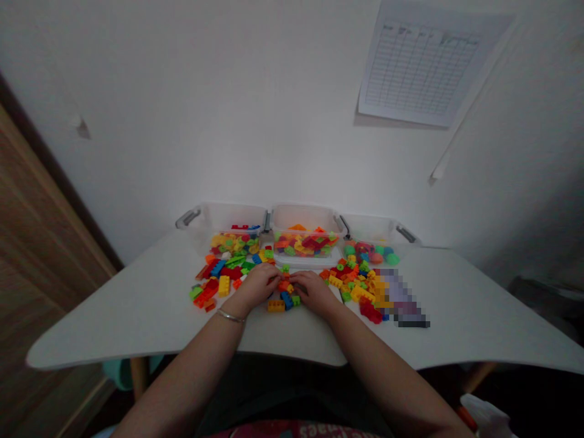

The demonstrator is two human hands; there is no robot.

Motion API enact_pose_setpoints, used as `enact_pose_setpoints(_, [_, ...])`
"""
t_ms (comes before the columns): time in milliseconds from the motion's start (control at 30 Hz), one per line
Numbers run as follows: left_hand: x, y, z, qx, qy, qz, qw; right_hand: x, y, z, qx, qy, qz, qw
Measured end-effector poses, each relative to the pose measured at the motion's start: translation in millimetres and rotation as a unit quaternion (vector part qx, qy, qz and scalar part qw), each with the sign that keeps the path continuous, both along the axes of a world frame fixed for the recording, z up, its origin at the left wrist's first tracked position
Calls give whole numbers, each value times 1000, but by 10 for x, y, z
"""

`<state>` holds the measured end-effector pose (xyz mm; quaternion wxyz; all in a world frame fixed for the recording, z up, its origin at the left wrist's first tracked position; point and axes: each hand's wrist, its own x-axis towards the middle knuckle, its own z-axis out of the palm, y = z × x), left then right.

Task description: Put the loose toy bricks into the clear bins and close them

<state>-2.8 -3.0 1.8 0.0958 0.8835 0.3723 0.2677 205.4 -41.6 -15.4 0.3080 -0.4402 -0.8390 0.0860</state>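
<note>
Both hands low on the table, centre of frame; left hand (259, 287) and right hand (312, 292) palms down, curled, not spread, fingertips converging on small orange bricks (284, 285); fingers partly hide the bricks, so can't tell if pinching or just touching; hands close but not clearly pressed together; metal bracelet (230, 316) on left wrist.

Just below the hands: long orange brick (276, 305), blue brick (286, 299), small green brick (296, 300); loose pile of mixed plastic bricks (221, 280) left of left hand; second loose pile (360, 289) right of right hand, mostly yellow, orange, red.

White table (137, 322) runs across lower mid-frame; three clear plastic bins along its far edge, side by side: left bin (235, 218), middle bin (303, 218), right bin (371, 230); all hold coloured pieces; right bin's look rounder, too small to tell exactly.

Pixelated patch (401, 298) right of the right pile, contents unreadable; paper grid chart (417, 67) on wall, upper right; wood panel (41, 213) at left edge.
</note>
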Motion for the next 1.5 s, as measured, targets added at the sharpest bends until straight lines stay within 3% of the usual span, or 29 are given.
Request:
enact_pose_setpoints(167, [3, 2, -2, 5, 6, 4, 1000, -2, -35, 45, 5, -13, -44, 999])
enact_pose_setpoints(433, [4, -8, 8, 1, 5, 3, 1000, -24, -84, 141, -15, -71, -173, 982])
enact_pose_setpoints(967, [3, -3, 3, -2, -2, 5, 1000, 9, -85, 123, -30, -32, -165, 985])
enact_pose_setpoints(1233, [10, -31, 40, -1, 0, 5, 1000, 75, 6, 119, 113, 81, -110, 984])
enact_pose_setpoints(1500, [-11, -10, 20, 13, 6, -6, 1000, 257, 94, 530, 217, 160, -219, 938])
